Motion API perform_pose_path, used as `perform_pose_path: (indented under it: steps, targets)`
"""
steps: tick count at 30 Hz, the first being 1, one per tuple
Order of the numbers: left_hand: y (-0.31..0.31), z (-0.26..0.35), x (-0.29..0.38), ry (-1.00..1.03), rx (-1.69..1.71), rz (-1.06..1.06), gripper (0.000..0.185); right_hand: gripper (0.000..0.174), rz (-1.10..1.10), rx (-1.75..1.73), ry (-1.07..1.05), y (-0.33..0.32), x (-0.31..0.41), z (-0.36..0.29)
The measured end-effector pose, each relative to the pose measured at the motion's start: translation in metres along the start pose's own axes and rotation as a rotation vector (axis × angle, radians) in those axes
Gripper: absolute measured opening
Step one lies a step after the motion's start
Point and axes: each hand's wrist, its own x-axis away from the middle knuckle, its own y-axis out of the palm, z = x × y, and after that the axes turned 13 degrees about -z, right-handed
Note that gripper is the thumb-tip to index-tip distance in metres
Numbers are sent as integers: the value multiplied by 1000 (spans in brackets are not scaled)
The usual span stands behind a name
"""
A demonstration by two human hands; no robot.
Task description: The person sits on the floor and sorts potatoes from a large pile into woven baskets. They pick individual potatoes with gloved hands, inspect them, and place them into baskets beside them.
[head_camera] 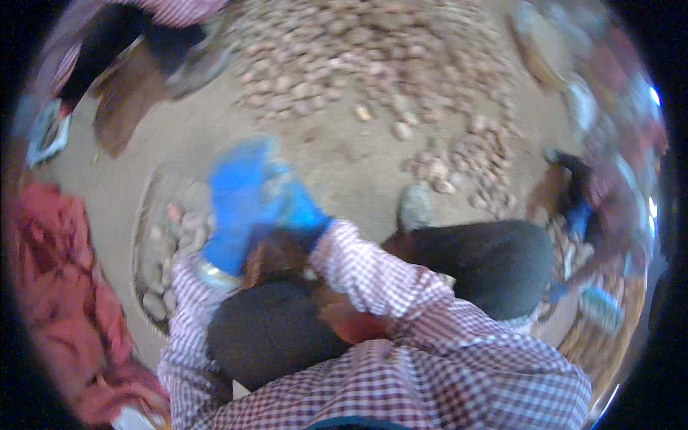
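My left hand and my right hand, both in blue gloves, meet in front of my left knee and are blurred by motion. Something small and greyish shows between them, too smeared to identify, and I cannot tell which hand holds it. Left of my left wrist lies a shallow basket with a dark rim. Several roundish, stone-like lumps rest inside it. The sleeves over both wrists are checked.
A wide heap of pale brown lumps spreads over the bare floor ahead, with a smaller pile nearer right. Another person with blue gloves works at the right, near a bristled brush. Red cloth lies left.
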Motion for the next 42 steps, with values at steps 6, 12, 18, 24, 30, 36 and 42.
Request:
perform_pose_path:
  steps: [6, 12, 18, 24, 30, 36, 42]
  targets:
    - [-85, 35, 30, -95, 340, 75, 50, 73, -75, 549, -166, 52, 9, -28]
    - [-147, 97, 49, 110, 159, 8, 49, 49, -277, -367, 4, 85, 14, -62]
    - [-175, 207, 38, 342, 399, -20, 53, 30, -230, -497, 43, 110, 67, -177]
    - [-142, 349, 9, 756, 135, -29, 58, 41, -92, 646, -425, 87, 214, -309]
    - [-113, 399, 9, 773, 182, -84, 59, 53, 392, 1006, -377, 16, 451, -334]
    - [-112, 312, 5, 417, 211, -181, 49, 45, 905, 22, -694, -35, 705, -243]
    - [-140, 210, 9, 113, 122, -253, 43, 60, 1314, -280, -1279, -96, 868, -348]
